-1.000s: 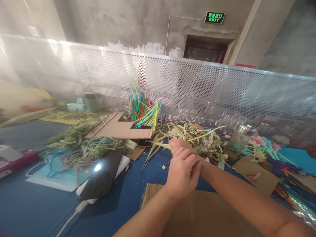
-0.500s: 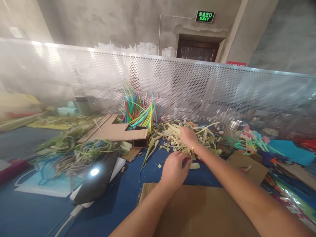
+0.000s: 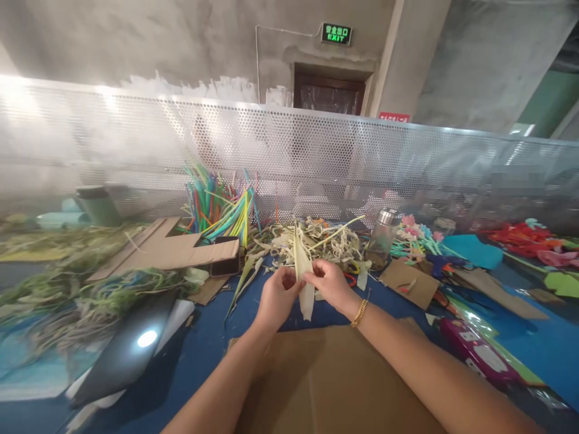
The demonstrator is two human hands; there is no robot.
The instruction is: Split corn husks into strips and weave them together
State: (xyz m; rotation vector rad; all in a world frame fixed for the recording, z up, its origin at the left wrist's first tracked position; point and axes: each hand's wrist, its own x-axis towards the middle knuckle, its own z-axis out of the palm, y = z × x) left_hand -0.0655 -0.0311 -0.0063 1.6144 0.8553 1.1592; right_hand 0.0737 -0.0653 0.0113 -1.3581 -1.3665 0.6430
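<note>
Between my two hands stands a pale green-cream dried husk leaf [image 3: 302, 256], wide in the middle and narrowing to a tip at the top. My left hand [image 3: 279, 296] pinches its left edge, fingers closed. From the other side my right hand [image 3: 332, 283], with a gold bracelet at the wrist, pinches the right edge. Right behind them lies a tangled heap of dried husk strips [image 3: 341, 240]. Below my hands a brown cardboard sheet [image 3: 316, 380] lies on the blue tabletop.
Left are a glowing-light black phone [image 3: 124, 343], tangled green strips [image 3: 149, 286] and cut cardboard [image 3: 167, 250]. Colourful pipe cleaners [image 3: 221, 205] stand behind. A glass bottle [image 3: 382, 235], a cardboard piece [image 3: 409, 282] and a purple case [image 3: 477, 349] are on the right. A perforated metal screen [image 3: 271, 138] closes the back.
My right hand has come back from the husk heap toward my left hand. A husk leaf is now held up between both hands. The view has turned to the right.
</note>
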